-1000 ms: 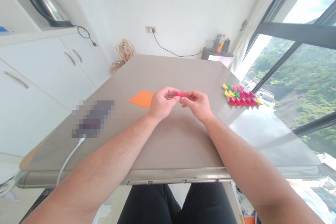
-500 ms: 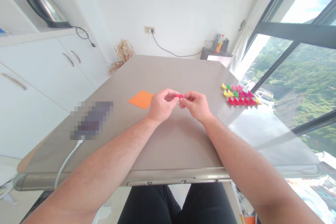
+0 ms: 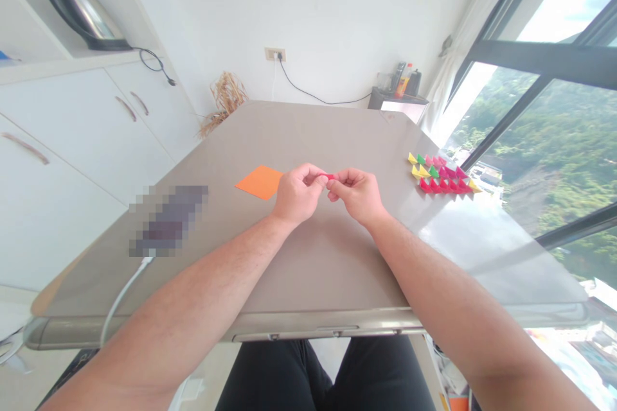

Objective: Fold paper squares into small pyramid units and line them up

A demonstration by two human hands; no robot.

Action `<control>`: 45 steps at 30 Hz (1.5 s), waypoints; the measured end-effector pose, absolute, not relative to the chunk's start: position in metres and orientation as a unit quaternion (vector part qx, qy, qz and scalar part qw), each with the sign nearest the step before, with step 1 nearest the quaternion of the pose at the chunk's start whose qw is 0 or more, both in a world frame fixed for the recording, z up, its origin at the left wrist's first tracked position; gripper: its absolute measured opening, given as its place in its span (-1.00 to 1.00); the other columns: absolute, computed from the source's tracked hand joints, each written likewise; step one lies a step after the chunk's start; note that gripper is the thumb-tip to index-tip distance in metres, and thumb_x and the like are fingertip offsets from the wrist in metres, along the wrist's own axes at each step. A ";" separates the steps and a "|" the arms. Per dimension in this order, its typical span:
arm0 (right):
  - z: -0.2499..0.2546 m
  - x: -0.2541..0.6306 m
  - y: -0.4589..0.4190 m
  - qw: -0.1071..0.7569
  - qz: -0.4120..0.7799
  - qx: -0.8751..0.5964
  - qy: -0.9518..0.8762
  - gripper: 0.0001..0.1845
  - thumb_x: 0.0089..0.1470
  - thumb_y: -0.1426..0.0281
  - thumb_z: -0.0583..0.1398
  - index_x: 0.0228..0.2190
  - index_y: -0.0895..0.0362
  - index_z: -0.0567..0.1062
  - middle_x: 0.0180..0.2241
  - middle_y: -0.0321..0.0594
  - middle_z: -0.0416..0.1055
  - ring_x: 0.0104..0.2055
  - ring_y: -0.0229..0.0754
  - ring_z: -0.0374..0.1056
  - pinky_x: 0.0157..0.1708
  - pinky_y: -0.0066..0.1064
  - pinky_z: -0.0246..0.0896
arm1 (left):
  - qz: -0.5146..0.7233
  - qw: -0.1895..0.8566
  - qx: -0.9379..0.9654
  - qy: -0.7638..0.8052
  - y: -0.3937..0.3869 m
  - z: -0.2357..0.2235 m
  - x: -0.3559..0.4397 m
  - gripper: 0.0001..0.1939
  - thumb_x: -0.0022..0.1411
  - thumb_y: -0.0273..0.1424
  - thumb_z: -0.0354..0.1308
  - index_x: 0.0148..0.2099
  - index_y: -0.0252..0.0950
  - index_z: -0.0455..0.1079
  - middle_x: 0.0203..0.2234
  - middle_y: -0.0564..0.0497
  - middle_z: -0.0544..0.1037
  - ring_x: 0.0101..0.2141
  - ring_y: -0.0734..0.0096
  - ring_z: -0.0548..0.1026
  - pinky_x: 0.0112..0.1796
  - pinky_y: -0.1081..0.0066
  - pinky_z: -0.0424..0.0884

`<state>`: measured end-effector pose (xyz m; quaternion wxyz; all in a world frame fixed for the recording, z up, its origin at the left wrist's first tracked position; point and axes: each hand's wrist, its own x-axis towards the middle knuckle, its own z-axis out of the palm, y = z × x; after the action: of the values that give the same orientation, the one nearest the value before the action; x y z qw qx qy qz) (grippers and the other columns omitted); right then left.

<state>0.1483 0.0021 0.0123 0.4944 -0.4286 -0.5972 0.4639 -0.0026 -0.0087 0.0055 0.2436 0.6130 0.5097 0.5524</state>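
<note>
Between my two hands is a small piece of folded red paper point(image 3: 328, 176), mostly covered by the fingertips. My left hand point(image 3: 299, 192) pinches its left end between thumb and fingers. On the other end, my right hand point(image 3: 355, 194) is closed in a similar pinch, with the two hands nearly touching. Both are held over the middle of the table. A flat orange paper sheet point(image 3: 260, 182) lies just left of my left hand, its right corner hidden behind that hand. To the right stand rows of small folded paper pieces point(image 3: 446, 185) in red, pink, green and yellow.
The grey-brown table point(image 3: 308, 270) reaches toward the white wall. A blurred-out dark device point(image 3: 171, 218) lies at the left with a white cable point(image 3: 123, 295) running over the front edge. Windows point(image 3: 554, 128) flank the right side. An electric kettle point(image 3: 87, 13) stands on a shelf.
My hands have drawn slightly closer together, the right one shifting a little left. Less of the red paper shows between the fingertips. Everything else stays in place.
</note>
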 end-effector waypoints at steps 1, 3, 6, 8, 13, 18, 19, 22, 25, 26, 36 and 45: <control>0.013 0.147 0.001 0.497 0.464 -0.430 -0.594 -0.81 -0.09 0.28 0.37 -0.50 0.13 0.54 -0.60 -0.27 0.50 -0.51 -0.23 0.41 -0.49 -0.40 0.26 | 0.553 0.235 0.611 0.515 -0.009 0.006 -0.002 -0.89 0.18 -0.35 0.20 -0.36 -0.25 0.48 -0.49 0.06 0.61 -0.43 0.40 0.52 -0.33 0.36 0.42; 0.013 0.144 0.000 0.502 0.468 -0.431 -0.586 -0.82 -0.09 0.29 0.37 -0.50 0.13 0.55 -0.61 -0.28 0.48 -0.53 -0.24 0.40 -0.50 -0.40 0.25 | 0.552 0.221 0.607 0.527 -0.010 0.006 0.000 -0.89 0.18 -0.36 0.19 -0.37 -0.25 0.47 -0.50 0.07 0.60 -0.43 0.39 0.52 -0.33 0.36 0.42; 0.013 0.141 0.000 0.506 0.485 -0.433 -0.567 -0.82 -0.10 0.29 0.37 -0.48 0.14 0.56 -0.61 -0.29 0.47 -0.53 -0.25 0.38 -0.48 -0.39 0.28 | 0.552 0.220 0.601 0.534 -0.008 0.004 -0.001 -0.89 0.19 -0.35 0.18 -0.36 -0.24 0.49 -0.48 0.06 0.61 -0.41 0.38 0.54 -0.31 0.34 0.43; 0.012 0.141 0.001 0.513 0.496 -0.431 -0.553 -0.80 -0.10 0.28 0.38 -0.47 0.14 0.56 -0.61 -0.29 0.47 -0.53 -0.26 0.38 -0.45 -0.38 0.32 | 0.556 0.251 0.603 0.514 -0.006 0.002 -0.002 -0.88 0.20 -0.33 0.19 -0.31 -0.24 0.52 -0.43 0.03 0.64 -0.38 0.35 0.57 -0.29 0.33 0.46; 0.010 0.144 0.005 0.527 0.511 -0.411 -0.540 -0.78 -0.13 0.27 0.39 -0.49 0.15 0.55 -0.63 -0.30 0.46 -0.56 -0.27 0.36 -0.43 -0.36 0.35 | 0.554 0.326 0.615 0.458 -0.003 0.000 -0.003 -0.81 0.19 -0.30 0.24 -0.18 -0.26 0.57 -0.32 -0.04 0.68 -0.32 0.32 0.60 -0.21 0.29 0.51; 0.009 0.148 0.007 0.506 0.511 -0.421 -0.552 -0.80 -0.15 0.31 0.40 -0.54 0.13 0.51 -0.63 -0.30 0.47 -0.56 -0.27 0.36 -0.44 -0.36 0.35 | 0.555 0.318 0.612 0.466 -0.003 0.001 -0.005 -0.83 0.19 -0.29 0.25 -0.22 -0.25 0.58 -0.35 -0.02 0.67 -0.34 0.33 0.58 -0.22 0.29 0.51; 0.009 0.148 0.007 0.496 0.509 -0.427 -0.560 -0.80 -0.16 0.31 0.40 -0.55 0.12 0.51 -0.63 -0.30 0.46 -0.56 -0.27 0.36 -0.45 -0.36 0.34 | 0.552 0.308 0.616 0.470 -0.003 0.001 -0.006 -0.84 0.18 -0.29 0.25 -0.24 -0.24 0.57 -0.36 -0.01 0.67 -0.34 0.33 0.58 -0.22 0.29 0.50; 0.009 0.151 0.007 0.469 0.491 -0.447 -0.583 -0.78 -0.16 0.28 0.40 -0.56 0.12 0.50 -0.63 -0.30 0.46 -0.56 -0.26 0.35 -0.47 -0.37 0.32 | 0.526 0.282 0.628 0.500 -0.002 0.001 -0.007 -0.87 0.17 -0.29 0.25 -0.33 -0.23 0.53 -0.42 0.02 0.64 -0.37 0.36 0.55 -0.26 0.31 0.47; 0.008 0.154 0.008 0.444 0.459 -0.468 -0.611 -0.80 -0.14 0.26 0.38 -0.53 0.12 0.53 -0.64 -0.30 0.45 -0.57 -0.26 0.33 -0.51 -0.38 0.26 | 0.496 0.286 0.628 0.526 -0.002 0.001 -0.008 -0.85 0.18 -0.29 0.21 -0.39 -0.23 0.48 -0.48 0.04 0.61 -0.42 0.38 0.51 -0.34 0.34 0.42; 0.008 0.156 0.008 0.434 0.438 -0.483 -0.622 -0.79 -0.13 0.25 0.37 -0.54 0.12 0.53 -0.65 -0.30 0.43 -0.58 -0.26 0.31 -0.55 -0.40 0.20 | 0.484 0.285 0.635 0.530 -0.002 0.001 -0.009 -0.84 0.19 -0.30 0.20 -0.40 -0.23 0.48 -0.47 0.04 0.61 -0.41 0.37 0.51 -0.34 0.34 0.41; 0.002 0.154 0.009 0.439 0.302 -0.509 -0.676 -0.84 -0.03 0.27 0.31 -0.37 0.07 0.57 -0.43 -0.27 0.56 -0.41 -0.21 0.40 -0.38 -0.34 0.26 | 0.438 0.189 0.681 0.555 0.000 0.001 -0.013 -0.82 0.23 -0.32 0.13 -0.40 -0.23 0.46 -0.52 0.05 0.57 -0.49 0.39 0.44 -0.41 0.35 0.30; 0.007 0.151 0.006 0.446 0.302 -0.515 -0.666 -0.81 0.01 0.24 0.29 -0.51 0.05 0.44 -0.50 -0.28 0.52 -0.46 -0.21 0.35 -0.41 -0.35 0.23 | 0.472 0.178 0.668 0.547 -0.001 -0.001 -0.012 -0.79 0.28 -0.26 0.13 -0.37 -0.23 0.47 -0.51 0.04 0.58 -0.47 0.38 0.46 -0.37 0.36 0.33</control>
<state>0.1505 0.0065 0.0066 0.4463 -0.5155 -0.6663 0.3018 -0.0118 -0.0013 -0.0011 0.1776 0.6684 0.5466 0.4721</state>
